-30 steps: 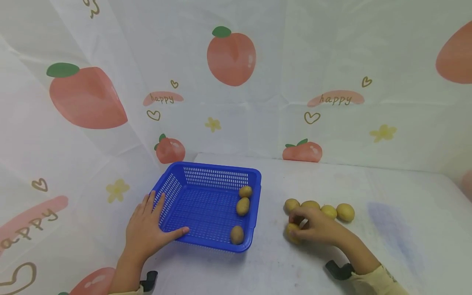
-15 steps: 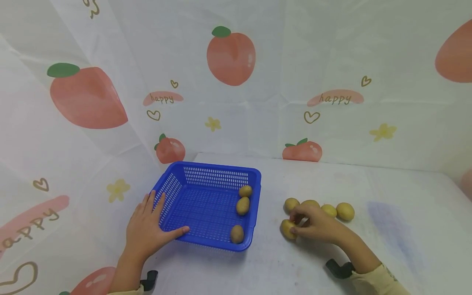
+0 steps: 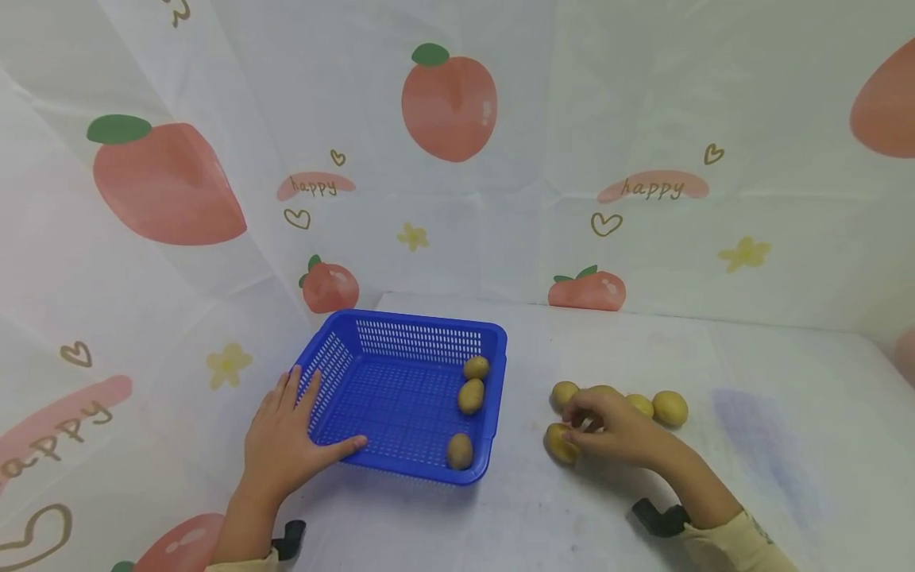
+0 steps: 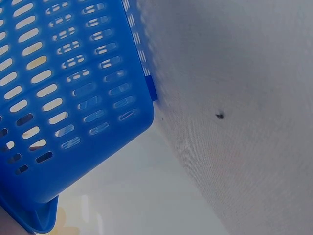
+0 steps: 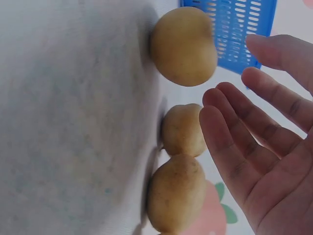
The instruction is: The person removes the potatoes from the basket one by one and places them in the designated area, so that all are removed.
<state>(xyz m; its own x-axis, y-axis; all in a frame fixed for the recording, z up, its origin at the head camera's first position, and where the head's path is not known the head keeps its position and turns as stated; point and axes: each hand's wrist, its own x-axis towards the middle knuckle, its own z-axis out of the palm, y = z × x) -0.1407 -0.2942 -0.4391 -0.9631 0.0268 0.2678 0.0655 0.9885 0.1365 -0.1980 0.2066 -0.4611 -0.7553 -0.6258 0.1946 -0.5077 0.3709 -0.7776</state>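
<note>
In the head view my left hand (image 3: 286, 441) rests on the left side of a blue plastic basket (image 3: 495, 429), fingers spread and thumb over the near rim. Three potatoes lie along the basket's right side: two together (image 3: 470, 396) and one (image 3: 460, 452) in the near corner. My right hand (image 3: 622, 433) is beside a single potato (image 3: 561, 446) on the table. In the right wrist view the fingers are loosely bent and apart, with a gap between them and that potato (image 5: 183, 46). Just behind, several potatoes (image 3: 670, 408) stand in a row, one partly hidden by the hand.
A white-covered table (image 3: 529, 508) carries everything. White cloth (image 3: 515, 238) printed with peaches hangs behind and to the left. The left wrist view shows the basket's slotted outer wall (image 4: 73, 98) with table surface beside it.
The front potato has shifted slightly left and away from me, and my right fingers have drawn back a little from it. My left hand stays on the basket.
</note>
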